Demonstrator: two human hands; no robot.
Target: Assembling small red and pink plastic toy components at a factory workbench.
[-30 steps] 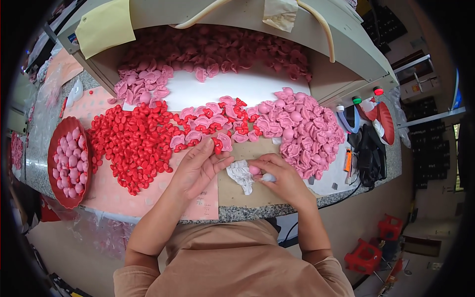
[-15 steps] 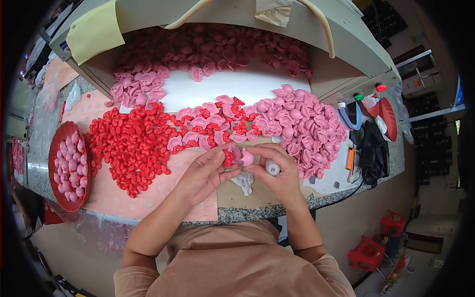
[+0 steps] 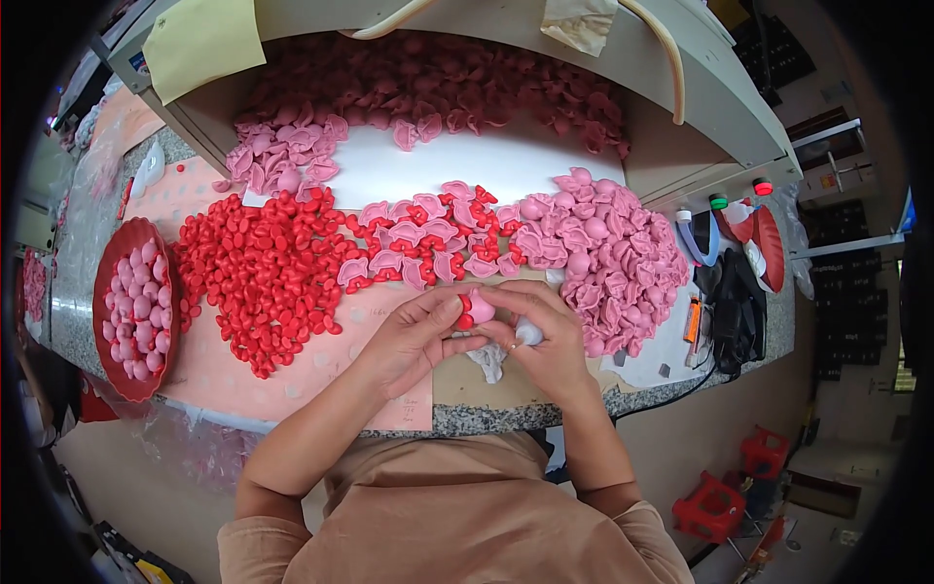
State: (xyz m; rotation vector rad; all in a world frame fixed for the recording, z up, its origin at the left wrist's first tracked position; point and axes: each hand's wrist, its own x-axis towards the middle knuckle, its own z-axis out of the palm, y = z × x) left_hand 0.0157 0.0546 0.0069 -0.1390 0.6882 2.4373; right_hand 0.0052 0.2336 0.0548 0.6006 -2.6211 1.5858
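Over the front of the table, both hands meet at a small round pink piece [image 3: 481, 308] with a red piece [image 3: 465, 313] against its left side. My left hand [image 3: 413, 336] is closed, pinching the red piece between thumb and fingers. Closed as well, my right hand [image 3: 550, 336] has its fingertips on the pink piece and a small whitish squeeze bottle [image 3: 528, 333] tucked in its fingers. Fingers partly hide where the pieces join. Just beyond lie pink petal-shaped pieces [image 3: 407, 232] mixed with red ones. A crumpled white tissue [image 3: 488, 362] lies below my hands.
A heap of red pieces [image 3: 263, 273] lies left, a pink heap [image 3: 618, 263] right. A red dish [image 3: 146, 384] of pink-and-red pieces stands far left. Behind is a grey box-like housing [image 3: 700, 146] with pink pieces inside. An orange lighter [image 3: 693, 319] and black cable [image 3: 741, 311] lie right.
The joined pieces have turned between my fingers, and the pink petal-like part between red and pink no longer shows. The bottle has tilted in my right hand. The whole view has shifted slightly.
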